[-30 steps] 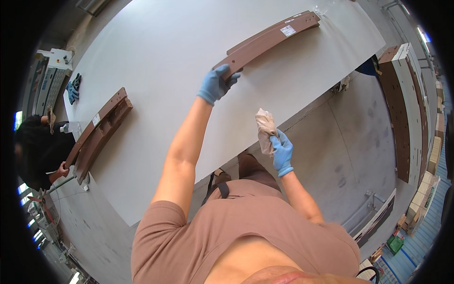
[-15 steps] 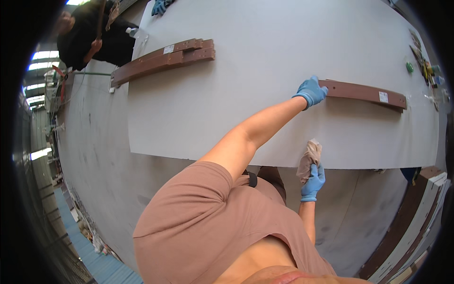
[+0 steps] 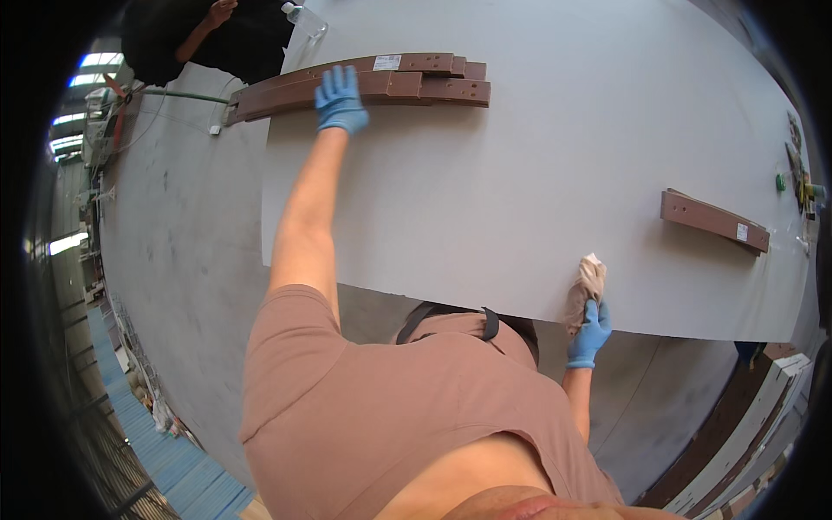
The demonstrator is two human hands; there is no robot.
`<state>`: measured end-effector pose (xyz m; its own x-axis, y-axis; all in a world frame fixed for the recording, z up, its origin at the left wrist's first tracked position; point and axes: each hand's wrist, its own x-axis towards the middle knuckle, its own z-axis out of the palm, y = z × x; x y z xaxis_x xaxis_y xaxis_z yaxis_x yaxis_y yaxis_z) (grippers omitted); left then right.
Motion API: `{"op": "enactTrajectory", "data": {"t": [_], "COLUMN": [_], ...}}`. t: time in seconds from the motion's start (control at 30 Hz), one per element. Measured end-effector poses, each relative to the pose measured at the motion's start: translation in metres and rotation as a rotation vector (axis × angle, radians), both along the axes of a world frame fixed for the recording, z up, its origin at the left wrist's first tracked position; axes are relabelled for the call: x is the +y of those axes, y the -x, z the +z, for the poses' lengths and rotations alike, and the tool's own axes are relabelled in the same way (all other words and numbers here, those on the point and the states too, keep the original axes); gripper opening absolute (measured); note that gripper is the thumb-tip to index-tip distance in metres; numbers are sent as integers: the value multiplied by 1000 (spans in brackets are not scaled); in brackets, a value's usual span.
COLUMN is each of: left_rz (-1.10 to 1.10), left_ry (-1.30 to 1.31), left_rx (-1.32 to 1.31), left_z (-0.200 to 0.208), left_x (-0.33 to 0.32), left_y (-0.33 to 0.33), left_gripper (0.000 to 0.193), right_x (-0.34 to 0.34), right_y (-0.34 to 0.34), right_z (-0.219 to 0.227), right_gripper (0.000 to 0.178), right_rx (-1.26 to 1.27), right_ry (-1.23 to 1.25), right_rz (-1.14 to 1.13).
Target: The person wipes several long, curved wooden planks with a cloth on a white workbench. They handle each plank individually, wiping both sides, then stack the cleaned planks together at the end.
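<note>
In a blue glove, my left hand [image 3: 341, 102] reaches over the left stack of brown boards [image 3: 399, 87], fingers stretched out and apart, at the stack's near side. Whether the palm presses on the boards I cannot tell. These long boards have small holes near the ends, and one carries a white label. My right hand [image 3: 589, 336], also gloved in blue, grips a crumpled beige and brown rag [image 3: 586, 290] at the near edge of the pale grey tabletop [image 3: 520, 208]. A shorter-looking pile of brown boards [image 3: 715, 224] lies on the right, apart from both hands.
A clear plastic bottle [image 3: 307, 21] lies beyond the left stack. Another person in dark clothes [image 3: 247, 39] is at the table's far left. Small tools [image 3: 796, 156] lie along the right edge. More stacked boards [image 3: 737, 433] stand at the lower right.
My left hand has left the right-hand boards and swung left to the left stack, its fingers now spread. My right hand still grips the rag. The whole view has shifted.
</note>
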<state>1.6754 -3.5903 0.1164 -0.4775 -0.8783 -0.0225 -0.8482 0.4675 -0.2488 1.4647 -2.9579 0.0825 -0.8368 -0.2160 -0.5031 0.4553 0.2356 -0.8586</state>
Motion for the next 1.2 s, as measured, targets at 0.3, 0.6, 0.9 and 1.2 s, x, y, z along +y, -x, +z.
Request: {"op": "enactTrajectory", "data": {"t": [0.3,0.6,0.9,1.2], "left_rz": [-168,-532,-827,-961], "left_ry": [22,38,-636,-564], "left_rx": [-199,-156,-2,424], "left_z": [-40,58,30,-24], "left_x": [-107,54,402,483], "left_y": [-75,-4,179,193], "left_gripper": [100,89,59,111], "right_x": [-71,-17,82,100], "right_y": [-30,-3,71,92], "right_z": [18,37,33,35], "right_gripper": [39,34,32,38], "right_rx": [-22,82,357,619], "right_ry": [-33,11,5,-218], "right_rz": [111,-143,-400,-207]}}
